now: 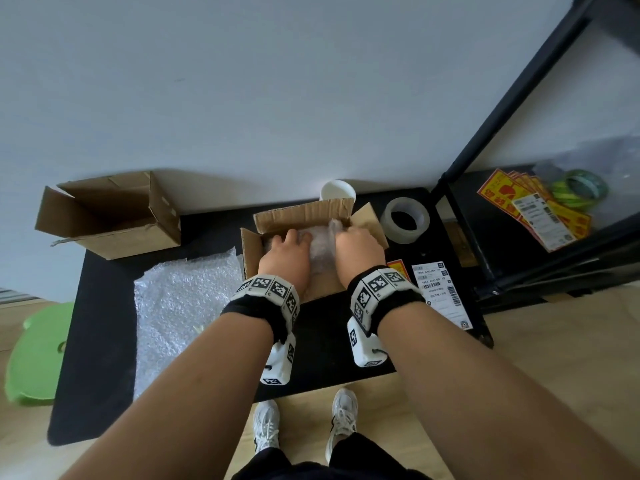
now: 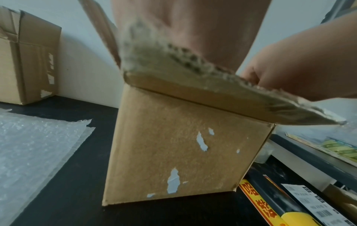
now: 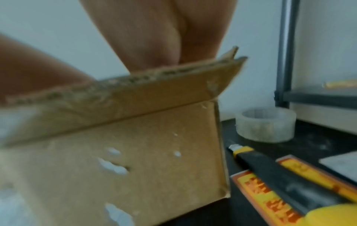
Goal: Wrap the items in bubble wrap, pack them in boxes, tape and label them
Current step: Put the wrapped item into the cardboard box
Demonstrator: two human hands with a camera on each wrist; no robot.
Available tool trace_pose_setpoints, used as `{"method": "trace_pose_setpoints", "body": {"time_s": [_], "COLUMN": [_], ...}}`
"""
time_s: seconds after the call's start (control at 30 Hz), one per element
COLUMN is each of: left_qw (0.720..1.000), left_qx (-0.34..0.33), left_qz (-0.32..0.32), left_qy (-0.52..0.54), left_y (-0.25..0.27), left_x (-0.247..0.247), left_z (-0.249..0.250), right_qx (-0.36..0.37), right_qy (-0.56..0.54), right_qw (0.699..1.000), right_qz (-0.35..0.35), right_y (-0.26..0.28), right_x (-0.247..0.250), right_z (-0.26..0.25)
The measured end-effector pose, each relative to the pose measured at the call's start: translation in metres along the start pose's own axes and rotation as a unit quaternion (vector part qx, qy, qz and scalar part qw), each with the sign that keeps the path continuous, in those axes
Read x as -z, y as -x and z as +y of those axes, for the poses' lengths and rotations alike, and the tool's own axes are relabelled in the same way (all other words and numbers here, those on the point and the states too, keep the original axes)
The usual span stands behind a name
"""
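I press both hands (image 1: 320, 247) onto the soft, light bubble-wrapped bundle (image 1: 320, 252), gripping its 9 and 3 o'clock sides inside the box (image 1: 251, 251).

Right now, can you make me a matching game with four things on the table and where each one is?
Things:
1. bubble-wrapped bundle
2. roll of clear tape
3. sheet of bubble wrap
4. shipping label

Places:
A. flat on the black mat, left of the open box
B. inside the open box, under both hands
C. flat on the mat, near the right wrist
D. right of the open box, near the shelf post

Pairs: 1-B, 2-D, 3-A, 4-C
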State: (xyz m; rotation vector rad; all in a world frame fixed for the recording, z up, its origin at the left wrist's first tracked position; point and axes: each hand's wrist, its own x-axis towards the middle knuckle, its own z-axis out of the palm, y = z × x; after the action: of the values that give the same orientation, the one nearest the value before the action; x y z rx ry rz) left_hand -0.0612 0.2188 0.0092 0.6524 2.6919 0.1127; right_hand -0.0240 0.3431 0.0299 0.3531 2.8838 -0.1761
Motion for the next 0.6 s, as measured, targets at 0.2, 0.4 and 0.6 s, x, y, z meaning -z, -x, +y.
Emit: {"method": "trace_pose_setpoints", "body": {"time_s": [0.2, 0.4, 0.6], "left_qw": [1.000, 1.000, 1.000], "left_qx": [0.000, 0.003, 0.006], "left_qz": [0.005, 0.002, -0.002], "left_qy": [0.000, 0.005, 0.005], "left_y": [0.002, -0.002, 0.000], "left_x": [0.000, 0.000, 0.002], "left_z": [0.001, 0.001, 0.001], "right_qx": [-0.047, -0.033, -0.040], "right_qy": [0.018, 0.065, 0.036], "right_qw": [0.993, 0.986, 0.990], "right_qz": [-0.106, -0.150, -0.128], "right_y": [-0.027, -0.028, -0.022], "right_x": [0.013, 0.017, 0.013], "right_z": [0.001, -0.011, -0.008]}}
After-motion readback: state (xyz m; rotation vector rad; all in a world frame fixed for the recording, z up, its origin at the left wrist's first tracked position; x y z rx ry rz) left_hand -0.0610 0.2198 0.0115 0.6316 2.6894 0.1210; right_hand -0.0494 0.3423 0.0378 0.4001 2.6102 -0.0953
